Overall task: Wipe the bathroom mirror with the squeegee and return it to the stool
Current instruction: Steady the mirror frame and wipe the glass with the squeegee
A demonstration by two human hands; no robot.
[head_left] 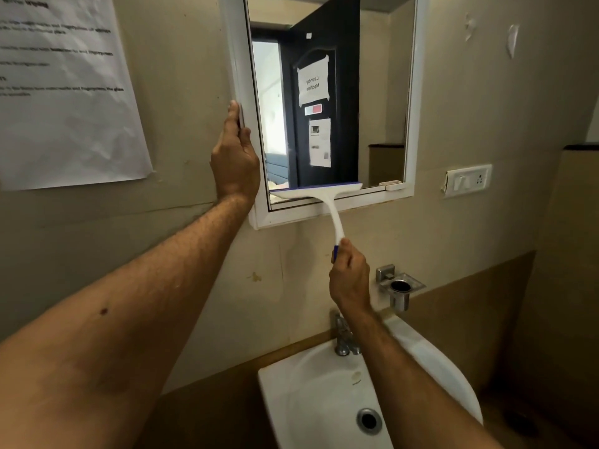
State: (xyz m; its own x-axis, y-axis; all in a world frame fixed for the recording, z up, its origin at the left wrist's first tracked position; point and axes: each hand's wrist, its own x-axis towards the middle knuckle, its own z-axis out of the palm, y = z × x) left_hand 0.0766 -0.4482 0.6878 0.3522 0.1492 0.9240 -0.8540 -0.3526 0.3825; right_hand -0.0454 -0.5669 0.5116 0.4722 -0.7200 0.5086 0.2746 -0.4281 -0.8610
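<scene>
A white-framed mirror [416, 92] hangs on the beige wall and reflects a dark door with paper notices. A white squeegee [324, 196] with a blue blade edge lies across the bottom left of the glass, its handle slanting down to the right. My right hand [350, 277] grips the blue end of that handle below the frame. My left hand [235, 157] clasps the left side of the mirror frame, fingers wrapped over its edge. No stool is in view.
A white washbasin [291, 400] with a chrome tap [343, 335] sits directly below. A metal cup holder [400, 288] is fixed to the wall on the right, a switch plate [468, 180] above it. A printed sheet [64, 92] hangs at left.
</scene>
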